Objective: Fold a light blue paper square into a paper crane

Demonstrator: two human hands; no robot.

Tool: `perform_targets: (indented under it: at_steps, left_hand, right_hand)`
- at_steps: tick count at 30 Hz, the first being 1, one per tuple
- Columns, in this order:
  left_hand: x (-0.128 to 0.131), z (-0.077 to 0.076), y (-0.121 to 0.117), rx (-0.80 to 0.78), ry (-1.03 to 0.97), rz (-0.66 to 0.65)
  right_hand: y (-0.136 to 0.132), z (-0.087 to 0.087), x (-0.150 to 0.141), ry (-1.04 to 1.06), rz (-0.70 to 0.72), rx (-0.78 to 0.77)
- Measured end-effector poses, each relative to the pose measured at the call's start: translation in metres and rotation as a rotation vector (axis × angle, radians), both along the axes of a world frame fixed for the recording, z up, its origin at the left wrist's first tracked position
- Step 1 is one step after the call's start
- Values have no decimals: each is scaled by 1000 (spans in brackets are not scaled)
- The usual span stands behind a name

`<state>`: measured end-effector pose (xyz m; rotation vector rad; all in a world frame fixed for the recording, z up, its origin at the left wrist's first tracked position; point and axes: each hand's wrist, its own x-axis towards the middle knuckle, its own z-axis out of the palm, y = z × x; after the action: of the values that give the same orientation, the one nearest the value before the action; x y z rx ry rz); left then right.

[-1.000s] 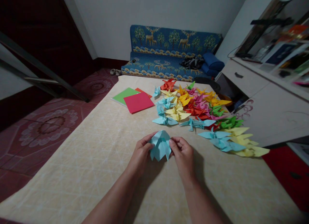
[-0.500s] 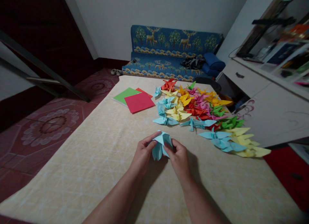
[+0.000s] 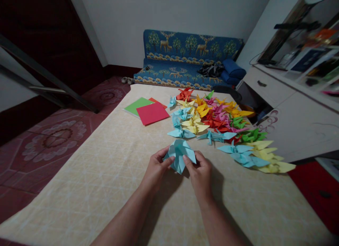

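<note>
A light blue sheet of origami paper (image 3: pixel 180 152), creased and partly spread into a cupped shape, is held just above the table. My left hand (image 3: pixel 158 164) pinches its left side, thumb on the near face and fingers behind. On the right side my right hand (image 3: pixel 199 168) grips it the same way. Beyond the hands lie folded paper cranes, among them blue ones (image 3: pixel 181 133), yellow ones (image 3: pixel 196 128), red ones (image 3: pixel 215 123) and green ones (image 3: pixel 253 135). The fingers behind the paper are partly hidden.
Red paper (image 3: pixel 153 113) overlaps green paper (image 3: pixel 137 106) at the table's far left. A pale cloth covers the table (image 3: pixel 106 175). Behind it stands a blue patterned sofa (image 3: pixel 182 67). A white cabinet (image 3: pixel 299 111) is on the right, and metal ladder legs (image 3: pixel 53 80) lean at left.
The blue paper has been opened out, from a narrow folded form to a wider cupped one. My hands have moved slightly apart, both keeping hold of it.
</note>
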<state>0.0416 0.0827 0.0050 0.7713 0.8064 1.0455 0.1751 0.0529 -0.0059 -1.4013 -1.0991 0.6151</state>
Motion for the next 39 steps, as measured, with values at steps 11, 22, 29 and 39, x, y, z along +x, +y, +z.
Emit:
perform_targets:
  at_steps: [11,22,29,39]
  left_hand:
    - [2,3,0,-77,-176,-1]
    - [2,2,2,-103,-247,12]
    - [11,4,-4,-51,-317,-11]
    - [10,8,-4,-36,-249,-9]
  right_hand:
    - [1,-6,1,-225,35,-8]
    - [0,-3,-4,-131,35,-6]
    - [0,-2,-13,262,115,-90]
    - [2,-9,2,285,-31,-83]
